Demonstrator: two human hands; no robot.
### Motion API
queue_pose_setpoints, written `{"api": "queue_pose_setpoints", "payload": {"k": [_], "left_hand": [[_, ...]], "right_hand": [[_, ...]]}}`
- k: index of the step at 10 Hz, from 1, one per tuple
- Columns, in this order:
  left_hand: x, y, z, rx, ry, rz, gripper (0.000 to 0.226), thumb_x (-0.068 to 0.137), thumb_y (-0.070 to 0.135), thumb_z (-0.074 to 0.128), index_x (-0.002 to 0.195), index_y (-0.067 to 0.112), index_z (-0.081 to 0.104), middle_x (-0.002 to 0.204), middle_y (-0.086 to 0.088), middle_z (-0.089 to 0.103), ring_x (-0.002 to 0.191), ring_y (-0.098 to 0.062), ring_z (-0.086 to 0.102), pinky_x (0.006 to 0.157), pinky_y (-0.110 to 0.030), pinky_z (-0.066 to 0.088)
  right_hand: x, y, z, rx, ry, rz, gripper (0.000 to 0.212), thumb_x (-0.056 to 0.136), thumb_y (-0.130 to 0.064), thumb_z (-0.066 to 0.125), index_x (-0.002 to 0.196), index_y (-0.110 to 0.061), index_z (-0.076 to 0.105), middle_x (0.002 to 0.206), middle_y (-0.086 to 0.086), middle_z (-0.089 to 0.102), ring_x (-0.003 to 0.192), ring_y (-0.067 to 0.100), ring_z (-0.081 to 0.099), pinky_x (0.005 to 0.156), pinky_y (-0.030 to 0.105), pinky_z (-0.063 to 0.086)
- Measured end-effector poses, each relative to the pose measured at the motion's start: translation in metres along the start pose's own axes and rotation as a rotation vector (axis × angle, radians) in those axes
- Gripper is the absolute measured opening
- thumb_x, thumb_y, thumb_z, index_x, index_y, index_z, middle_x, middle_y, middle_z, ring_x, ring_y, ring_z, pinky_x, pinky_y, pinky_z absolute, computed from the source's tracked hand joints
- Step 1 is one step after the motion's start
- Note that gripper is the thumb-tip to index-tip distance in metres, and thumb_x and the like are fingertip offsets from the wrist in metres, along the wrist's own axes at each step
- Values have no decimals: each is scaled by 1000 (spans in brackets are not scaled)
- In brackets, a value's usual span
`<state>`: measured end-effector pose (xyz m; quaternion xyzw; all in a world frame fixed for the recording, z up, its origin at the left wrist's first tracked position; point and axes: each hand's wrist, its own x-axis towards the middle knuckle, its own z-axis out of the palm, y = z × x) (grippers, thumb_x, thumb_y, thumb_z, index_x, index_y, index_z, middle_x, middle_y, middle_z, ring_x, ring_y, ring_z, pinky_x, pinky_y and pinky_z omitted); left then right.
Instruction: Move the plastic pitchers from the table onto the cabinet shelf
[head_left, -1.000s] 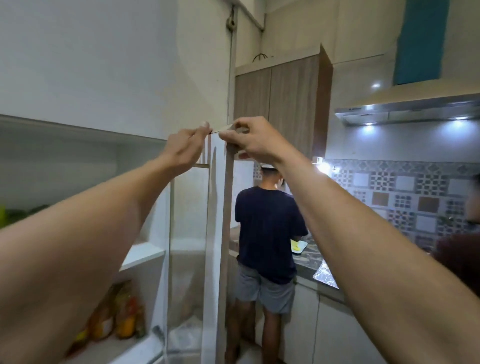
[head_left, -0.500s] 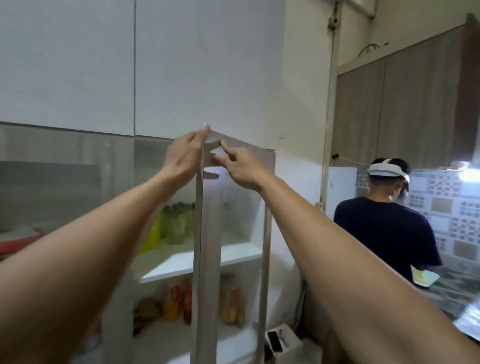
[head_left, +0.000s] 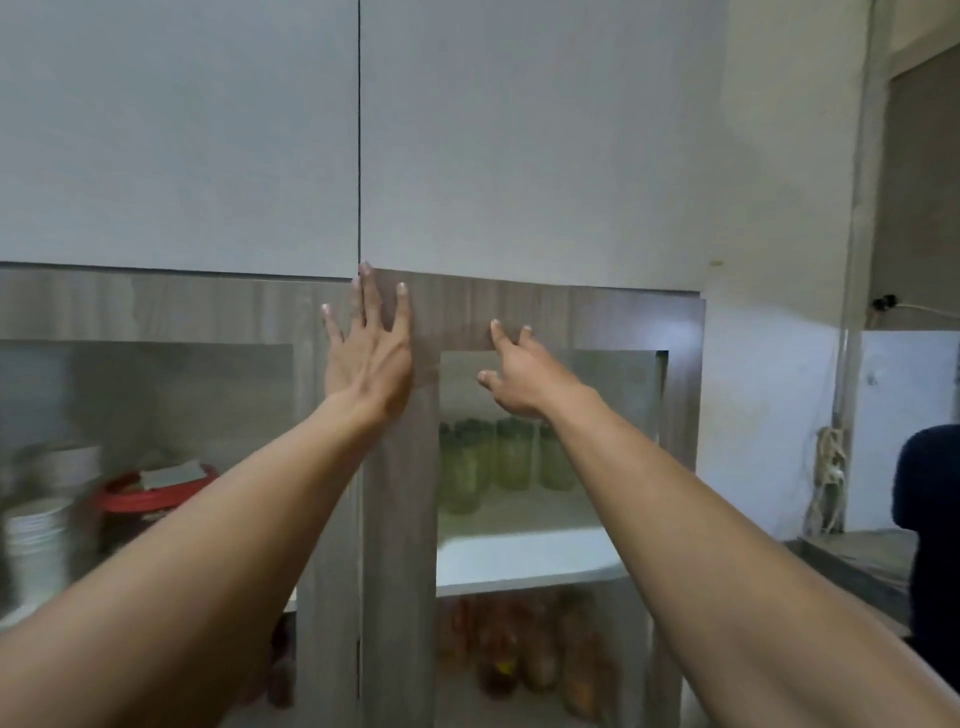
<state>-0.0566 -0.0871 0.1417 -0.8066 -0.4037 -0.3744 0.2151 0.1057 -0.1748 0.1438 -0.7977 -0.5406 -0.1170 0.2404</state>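
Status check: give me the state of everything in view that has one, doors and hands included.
Right cabinet door: shut or nearly so.
Left cabinet door: shut.
Left hand: open, flat on the frame.
Right hand: open, fingertips on the door.
Green pitchers: upright on the shelf.

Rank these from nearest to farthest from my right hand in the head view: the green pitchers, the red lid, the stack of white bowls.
From the right hand:
1. Green pitchers, just below it, behind the glass door.
2. Red lid, lower left, behind the other door.
3. Stack of white bowls, far left edge.
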Motion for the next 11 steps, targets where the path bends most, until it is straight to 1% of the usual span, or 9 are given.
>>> {"api": "queue_pose_setpoints", "payload": {"k": [1, 3, 4, 5, 7, 9, 10, 11], "left_hand": [[10, 6, 36, 126, -14, -3, 76, 91, -5, 33, 154, 3, -8, 159, -24, -20, 148, -38, -18, 117, -63, 0], [44, 16, 84, -30, -60, -104, 71, 95, 18, 35, 155, 5, -2, 162, -20, -13, 150, -34, -9, 118, -61, 4], [56, 17, 102, -53, -79, -118, 67, 101, 38, 27, 156, 10, 0, 162, -18, -12, 151, -33, -6, 118, -61, 5], [60, 17, 118, -76, -99, -126, 68, 101, 46, 24, 156, 15, -1, 162, -17, -13, 151, -32, -6, 117, -61, 4], [68, 16, 137, -103, -92, -131, 72, 100, 52, 24, 156, 17, -3, 162, -17, -15, 150, -33, -6, 117, -59, 4], [76, 9, 147, -111, -112, -97, 74, 99, 53, 26, 156, 18, -5, 161, -17, -17, 150, -33, -7, 117, -60, 5], [73, 5, 148, -117, -107, -90, 74, 99, 54, 27, 156, 20, -5, 162, -15, -17, 150, -32, -8, 117, -59, 4], [77, 6, 140, -129, -129, -67, 72, 99, 54, 27, 157, 21, -1, 162, -15, -14, 151, -31, -4, 117, -59, 5]], "right_hand": [[22, 23, 8, -30, -4, -7, 75, 103, -41, 45, 160, -28, -1, 167, 17, -7, 155, 34, 1, 120, 62, 14], [62, 59, 18, -58, 9, -43, 78, 102, -41, 48, 160, -29, -3, 167, 13, -13, 154, 33, -9, 120, 65, 5], [78, 69, 27, -63, 6, -75, 80, 101, -41, 50, 160, -28, -2, 166, 12, -16, 153, 33, -12, 119, 65, 2], [89, 77, 36, -26, -3, -84, 80, 101, -39, 51, 160, -28, -2, 166, 10, -19, 153, 32, -12, 119, 64, 2], [102, 82, 44, -9, 10, -76, 79, 101, -36, 53, 160, -26, 2, 166, 8, -19, 154, 30, -10, 119, 63, 2], [108, 81, 45, 6, -12, -28, 76, 100, -33, 55, 160, -25, 8, 167, 8, -16, 154, 32, -2, 119, 63, 7], [103, 77, 42, 45, -5, -3, 75, 100, -35, 56, 160, -25, 14, 168, 8, -10, 155, 31, -1, 119, 63, 8], [94, 72, 33, 189, -13, 20, 72, 99, -39, 57, 159, -26, 20, 169, 7, 0, 155, 30, 6, 121, 59, 17]]}}
